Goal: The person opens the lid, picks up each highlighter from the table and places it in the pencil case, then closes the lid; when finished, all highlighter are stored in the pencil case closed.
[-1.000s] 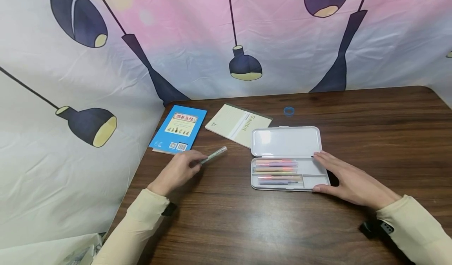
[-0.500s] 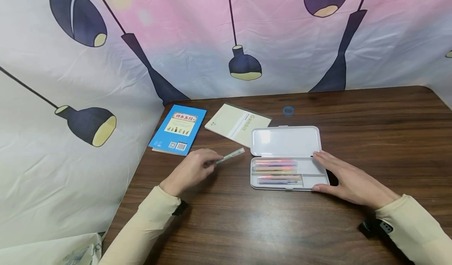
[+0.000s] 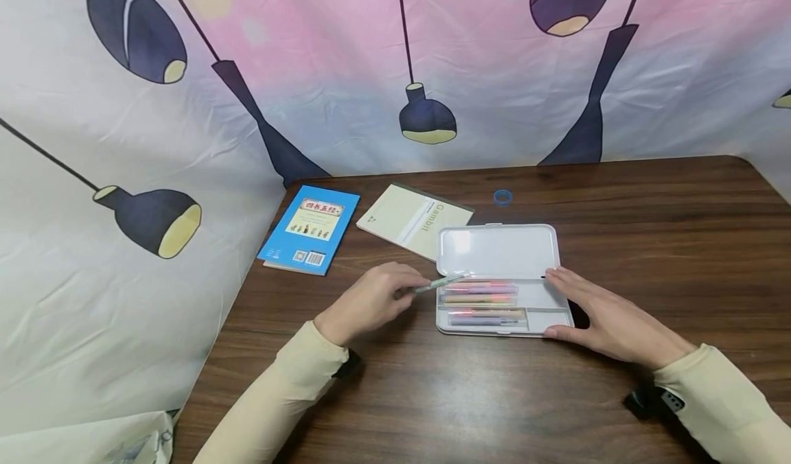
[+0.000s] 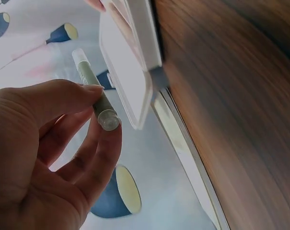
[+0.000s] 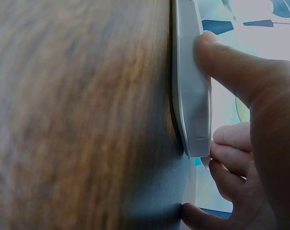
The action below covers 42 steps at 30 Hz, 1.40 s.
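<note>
My left hand (image 3: 373, 298) pinches a slim pale-green pen (image 3: 441, 283) with clear ends between thumb and fingers; its far end is over the left side of an open white pencil case (image 3: 546, 291). In the left wrist view the pen (image 4: 91, 79) slants up from the fingertips. Several pens (image 3: 482, 299) in pink, purple and yellowish tones lie in the case's left part, in two rows split by a divider. My right hand (image 3: 618, 316) holds the case's right end, thumb at the front corner and fingers near the hinge. The case's side wall (image 5: 195, 86) shows in the right wrist view.
Behind the case lies a cream notebook (image 3: 404, 217), its near corner close to the raised lid (image 3: 497, 251). A blue book (image 3: 312, 230) is at the table's left edge. Farther back is a blue ring (image 3: 502, 197), near a printed curtain (image 3: 346, 107).
My left hand has moved right with the pen, from near the blue book to the pencil case's left end. My right hand stays at the case's right end.
</note>
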### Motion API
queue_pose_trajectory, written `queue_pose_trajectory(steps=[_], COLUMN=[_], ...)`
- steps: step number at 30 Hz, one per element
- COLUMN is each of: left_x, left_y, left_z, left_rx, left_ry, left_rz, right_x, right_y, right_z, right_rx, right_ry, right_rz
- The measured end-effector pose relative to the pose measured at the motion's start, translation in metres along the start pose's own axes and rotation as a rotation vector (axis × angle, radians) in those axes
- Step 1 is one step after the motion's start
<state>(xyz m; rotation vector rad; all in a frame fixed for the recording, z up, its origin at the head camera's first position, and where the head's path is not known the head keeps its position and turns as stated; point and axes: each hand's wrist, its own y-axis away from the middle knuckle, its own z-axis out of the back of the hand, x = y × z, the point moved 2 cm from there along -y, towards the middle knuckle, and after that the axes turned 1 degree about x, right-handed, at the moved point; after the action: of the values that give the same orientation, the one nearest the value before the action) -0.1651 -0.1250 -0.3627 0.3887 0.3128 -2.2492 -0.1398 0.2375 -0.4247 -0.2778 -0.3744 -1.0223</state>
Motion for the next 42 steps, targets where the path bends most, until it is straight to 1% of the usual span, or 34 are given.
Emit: queue_pose_trajectory(steps=[6,11,14,20,24,31,36,42], left_x=[-0.014,-0.026,-0.031,-0.038,-0.04,-0.042,-0.042,-0.042], left_y=[-0.012,-0.02,-0.024,-0.029,-0.029,-0.03,-0.03,-0.032], left_z=[-0.008,-0.019,-0.025,-0.036,-0.041,-0.048,-0.048,-0.048], left_rx=[0.032,0.088,0.115,0.136,0.156,0.189,0.183,0.183], left_ry=[0.004,0.006,0.004,-0.022,-0.043,-0.053,-0.06,-0.052], left_rz=[-0.071,-0.132,-0.166,-0.23,-0.243,-0.238,-0.265,-0.282], right_x=[0.0,0.0,0.0,0.0,0.0,0.0,0.0,0.0], right_y=[0.0,0.0,0.0,0.001,0.001,0.0,0.0,0.001], right_z=[0.0,0.0,0.0,0.0,0.0,0.0,0.0,0.0], right_rx=[-0.004,-0.007,-0.001,-0.001,-0.006,0.002,-0.003,-0.014], right_ry=[-0.004,-0.003,-0.004,-0.011,-0.011,-0.006,-0.01,-0.003], right_rz=[0.0,0.002,-0.001,-0.001,0.005,0.002,0.001,0.015])
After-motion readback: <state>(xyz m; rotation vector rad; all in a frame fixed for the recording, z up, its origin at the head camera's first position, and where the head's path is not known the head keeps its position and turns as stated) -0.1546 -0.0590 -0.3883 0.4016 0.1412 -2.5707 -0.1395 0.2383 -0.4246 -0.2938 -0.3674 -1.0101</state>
